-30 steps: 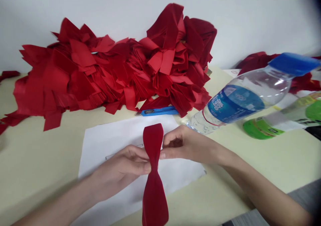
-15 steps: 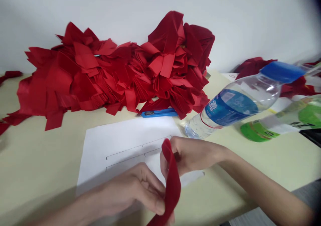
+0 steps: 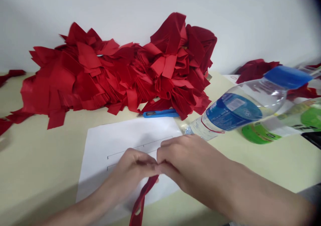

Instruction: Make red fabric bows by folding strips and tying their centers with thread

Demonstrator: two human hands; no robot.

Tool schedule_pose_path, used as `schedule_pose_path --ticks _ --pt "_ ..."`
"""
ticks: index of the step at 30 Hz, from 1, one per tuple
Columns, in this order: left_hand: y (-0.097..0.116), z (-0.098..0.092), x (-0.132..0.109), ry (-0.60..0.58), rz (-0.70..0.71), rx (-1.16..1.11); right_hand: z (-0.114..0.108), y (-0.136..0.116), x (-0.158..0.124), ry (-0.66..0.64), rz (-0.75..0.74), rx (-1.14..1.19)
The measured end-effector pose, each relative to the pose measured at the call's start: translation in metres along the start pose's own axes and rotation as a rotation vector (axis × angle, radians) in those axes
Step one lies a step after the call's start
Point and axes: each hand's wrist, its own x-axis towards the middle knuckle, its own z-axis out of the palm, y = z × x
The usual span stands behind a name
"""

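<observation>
A strip of red fabric [image 3: 140, 201] hangs down from between my two hands, its lower part running off the bottom of the picture. My left hand [image 3: 134, 167] is closed, pinching the strip's upper end between thumb and fingers. Touching it fingertip to fingertip, my right hand [image 3: 185, 164] is closed too; its back faces me and hides what its fingers hold. Both hands are above a white sheet of paper [image 3: 100, 142] with thin ruled lines drawn on it.
Behind the paper lies a large heap of red fabric pieces [image 3: 110, 75] against the wall. A blue utility knife [image 3: 160, 113] rests at its front edge. To the right stand a water bottle [image 3: 234, 107] with a blue cap and a green-labelled bottle [image 3: 260, 132].
My right hand has turned over and come to meet my left hand, which has risen slightly. The red strip, held up between them before, now dangles below the fingers.
</observation>
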Motion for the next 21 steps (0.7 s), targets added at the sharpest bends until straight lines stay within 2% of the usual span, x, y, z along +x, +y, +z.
schedule_pose_path --ticks 4,9,15,18,21 --pt "0.005 -0.007 0.003 0.082 0.036 -0.084 0.009 -0.004 -0.006 0.077 0.062 -0.056" --pt "0.007 -0.012 0.002 -0.071 0.067 -0.398 0.018 0.000 -0.015 0.199 0.126 0.194" --pt "0.007 -0.014 0.004 -0.123 0.040 -0.464 0.024 0.010 -0.018 0.196 0.160 0.427" --pt "0.006 -0.016 0.004 -0.157 0.033 -0.480 0.019 0.017 -0.017 0.187 0.189 0.525" --pt "0.005 -0.018 0.005 -0.217 0.007 -0.512 0.014 0.027 -0.017 0.124 0.190 0.696"
